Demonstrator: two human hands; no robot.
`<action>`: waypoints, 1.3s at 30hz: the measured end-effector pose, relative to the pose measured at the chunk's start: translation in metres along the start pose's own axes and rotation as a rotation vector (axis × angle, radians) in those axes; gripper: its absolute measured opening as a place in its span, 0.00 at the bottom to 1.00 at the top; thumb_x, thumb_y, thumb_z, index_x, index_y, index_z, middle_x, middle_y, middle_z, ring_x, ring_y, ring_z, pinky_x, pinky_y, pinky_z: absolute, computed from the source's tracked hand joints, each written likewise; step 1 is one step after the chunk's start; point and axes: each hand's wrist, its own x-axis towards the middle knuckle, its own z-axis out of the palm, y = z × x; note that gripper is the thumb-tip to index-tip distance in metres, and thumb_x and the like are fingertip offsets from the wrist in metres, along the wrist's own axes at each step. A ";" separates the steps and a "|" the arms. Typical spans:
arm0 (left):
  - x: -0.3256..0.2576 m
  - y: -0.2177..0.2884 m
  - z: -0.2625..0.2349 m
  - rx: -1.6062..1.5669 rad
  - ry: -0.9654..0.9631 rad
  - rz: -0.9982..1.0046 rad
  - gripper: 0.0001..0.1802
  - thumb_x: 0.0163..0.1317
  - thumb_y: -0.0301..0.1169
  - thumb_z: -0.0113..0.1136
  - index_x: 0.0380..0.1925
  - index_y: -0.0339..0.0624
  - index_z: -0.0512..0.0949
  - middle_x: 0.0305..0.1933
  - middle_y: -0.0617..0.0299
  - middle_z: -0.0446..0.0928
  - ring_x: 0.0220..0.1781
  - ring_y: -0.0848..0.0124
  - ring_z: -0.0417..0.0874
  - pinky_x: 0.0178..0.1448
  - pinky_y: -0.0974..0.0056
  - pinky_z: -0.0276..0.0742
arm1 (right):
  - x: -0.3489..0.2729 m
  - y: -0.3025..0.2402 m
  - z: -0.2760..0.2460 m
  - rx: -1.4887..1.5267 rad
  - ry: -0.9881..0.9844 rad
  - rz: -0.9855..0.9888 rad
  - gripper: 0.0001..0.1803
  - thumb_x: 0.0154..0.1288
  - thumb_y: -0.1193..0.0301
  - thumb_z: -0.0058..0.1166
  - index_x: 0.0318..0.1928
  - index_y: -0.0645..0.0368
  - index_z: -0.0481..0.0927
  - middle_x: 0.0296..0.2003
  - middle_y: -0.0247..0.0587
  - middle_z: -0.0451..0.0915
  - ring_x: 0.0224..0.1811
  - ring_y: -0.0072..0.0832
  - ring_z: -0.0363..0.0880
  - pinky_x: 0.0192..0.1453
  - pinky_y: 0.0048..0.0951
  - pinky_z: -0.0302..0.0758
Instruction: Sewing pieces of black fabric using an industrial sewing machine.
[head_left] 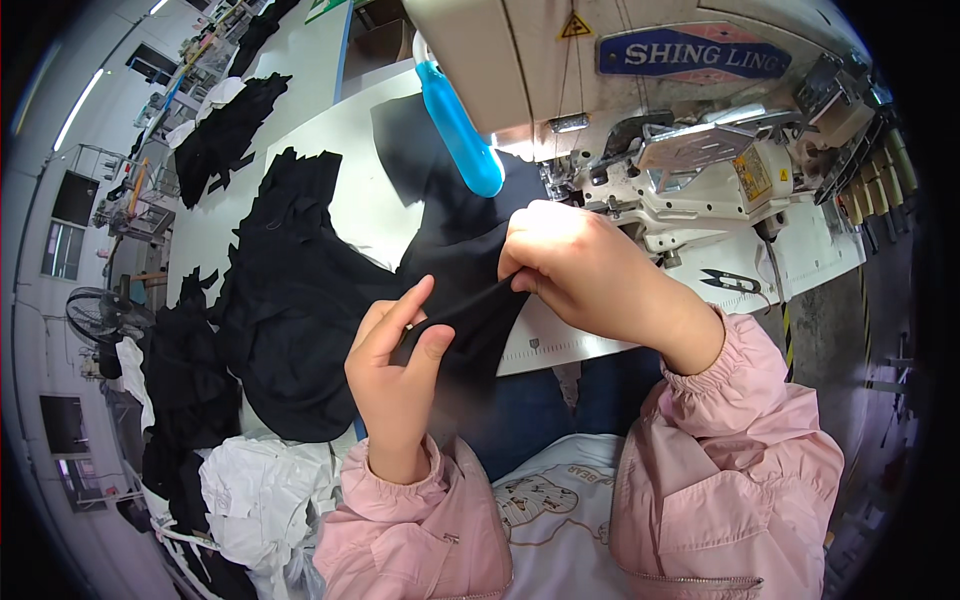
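My right hand (575, 262) pinches the edge of a piece of black fabric (455, 270) between thumb and fingers, close in front of the sewing machine's needle area (560, 180). From there the cloth edge runs down and left to my left hand (393, 362). That hand has its thumb and forefinger apart; the fabric lies against it, partly hidden behind the fingers. The far part of the cloth is flat on the white machine table (300, 125), passing under a bright blue lamp (460, 130). Shadow hides the stitching point.
A heap of black cut pieces (290, 290) lies left of my hands, with crumpled white plastic (270, 495) below it. Black thread snips (732, 281) rest on the table at the right. The machine head (690, 70) overhangs the far right. A fan (100, 312) stands farther left.
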 end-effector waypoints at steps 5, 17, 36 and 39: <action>-0.004 0.005 0.005 0.257 0.012 0.250 0.09 0.58 0.19 0.73 0.39 0.38 0.87 0.41 0.57 0.79 0.45 0.63 0.82 0.52 0.63 0.78 | -0.009 -0.001 0.004 -0.168 0.125 -0.141 0.07 0.54 0.76 0.65 0.35 0.58 0.81 0.39 0.38 0.81 0.44 0.40 0.82 0.46 0.40 0.80; 0.019 -0.037 0.097 0.302 0.031 0.839 0.26 0.60 0.34 0.70 0.60 0.47 0.82 0.51 0.59 0.79 0.49 0.58 0.81 0.51 0.52 0.77 | -0.077 -0.008 0.010 -0.442 0.377 -0.226 0.17 0.49 0.71 0.65 0.42 0.60 0.87 0.42 0.39 0.87 0.42 0.34 0.92 0.39 0.30 0.85; 0.099 -0.001 0.089 0.318 -0.265 0.630 0.11 0.55 0.15 0.63 0.38 0.37 0.83 0.38 0.48 0.83 0.41 0.46 0.86 0.47 0.53 0.82 | -0.020 -0.009 -0.031 -0.554 0.581 -0.197 0.16 0.50 0.80 0.74 0.42 0.53 0.92 0.35 0.40 0.90 0.34 0.36 0.91 0.35 0.32 0.86; 0.094 0.003 0.089 0.276 -0.249 0.707 0.11 0.54 0.15 0.63 0.38 0.38 0.84 0.39 0.48 0.83 0.42 0.47 0.86 0.46 0.53 0.82 | -0.024 -0.011 -0.030 -0.515 0.574 -0.159 0.16 0.50 0.81 0.75 0.42 0.54 0.92 0.36 0.41 0.90 0.34 0.36 0.91 0.36 0.32 0.85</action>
